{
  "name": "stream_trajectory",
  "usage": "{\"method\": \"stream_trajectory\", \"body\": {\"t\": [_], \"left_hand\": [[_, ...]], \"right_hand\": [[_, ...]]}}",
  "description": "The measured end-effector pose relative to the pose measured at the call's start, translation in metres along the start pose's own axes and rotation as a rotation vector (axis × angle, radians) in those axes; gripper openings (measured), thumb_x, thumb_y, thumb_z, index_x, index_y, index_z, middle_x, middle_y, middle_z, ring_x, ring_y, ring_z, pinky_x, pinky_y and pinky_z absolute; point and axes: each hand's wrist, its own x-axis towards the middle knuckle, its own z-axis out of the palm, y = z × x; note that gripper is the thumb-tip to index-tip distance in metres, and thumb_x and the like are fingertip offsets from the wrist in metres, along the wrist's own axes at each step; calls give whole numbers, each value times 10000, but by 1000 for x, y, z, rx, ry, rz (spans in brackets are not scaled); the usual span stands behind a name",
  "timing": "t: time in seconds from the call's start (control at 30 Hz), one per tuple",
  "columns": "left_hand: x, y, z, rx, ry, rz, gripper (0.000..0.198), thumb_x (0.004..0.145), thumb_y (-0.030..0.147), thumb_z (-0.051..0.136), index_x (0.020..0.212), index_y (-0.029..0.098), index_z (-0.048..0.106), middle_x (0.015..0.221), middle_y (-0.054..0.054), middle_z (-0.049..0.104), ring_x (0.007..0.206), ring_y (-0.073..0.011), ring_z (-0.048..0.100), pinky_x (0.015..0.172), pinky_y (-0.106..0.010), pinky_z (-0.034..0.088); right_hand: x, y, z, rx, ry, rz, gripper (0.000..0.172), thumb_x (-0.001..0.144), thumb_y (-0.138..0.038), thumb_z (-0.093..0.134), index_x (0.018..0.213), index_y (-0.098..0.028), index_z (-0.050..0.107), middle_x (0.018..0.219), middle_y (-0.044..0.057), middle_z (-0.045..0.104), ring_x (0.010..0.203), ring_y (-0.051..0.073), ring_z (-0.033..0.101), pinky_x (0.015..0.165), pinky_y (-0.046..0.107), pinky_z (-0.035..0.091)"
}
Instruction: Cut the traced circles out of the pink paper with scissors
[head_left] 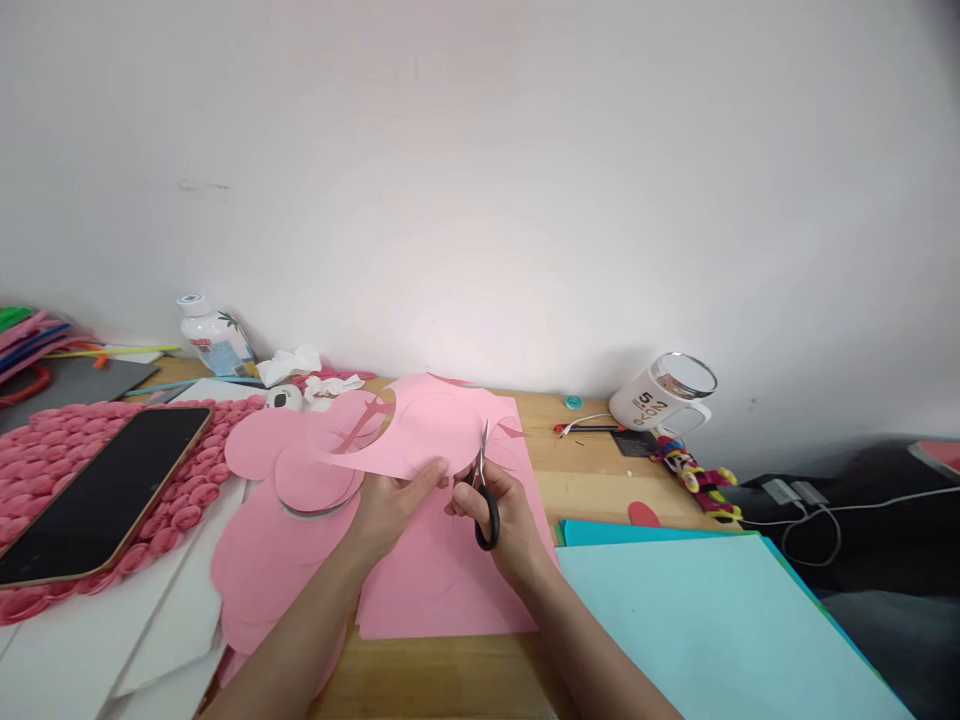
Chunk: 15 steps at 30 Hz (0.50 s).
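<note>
My left hand (390, 508) pinches the lower edge of a pink paper sheet (431, 425), which has curved cut-outs along its sides. In my right hand (504, 515) is a pair of scissors (487, 515) with black handles, its slim metal blades pointing up at the sheet's right part. Both hands are close together above a stack of pink paper (450, 600). Left of them lies a pile of pink paper circles (262, 560), with thin pink offcuts (361, 425) on top.
At left, a phone (112, 490) rests on rows of pink rolled-paper pieces (45, 450). A white bottle (216, 335) and crumpled tissue (292, 364) stand by the wall. To the right are light blue sheets (712, 620), a white mug (660, 395), a small doll (697, 480) and cables (814, 525).
</note>
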Motion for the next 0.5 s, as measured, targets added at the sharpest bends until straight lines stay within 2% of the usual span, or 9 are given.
{"method": "stream_trajectory", "body": {"t": [0.17,0.5], "left_hand": [[1,-1,-1,-17,-9,14,151,737,299,634,669,165,611,641,2,617,650,-146,592,651,-271,506],[2,-1,-1,-63,-12,32,135,734,282,642,690,169,585,618,10,587,631,-143,570,638,-276,485]], "right_hand": [[-1,-1,0,-2,6,18,216,700,-371,695,711,-179,599,580,-42,520,578,113,506,586,256,452],[-1,2,-1,-27,-3,12,205,731,-358,657,681,-184,562,566,-42,482,564,115,480,577,266,466]]}}
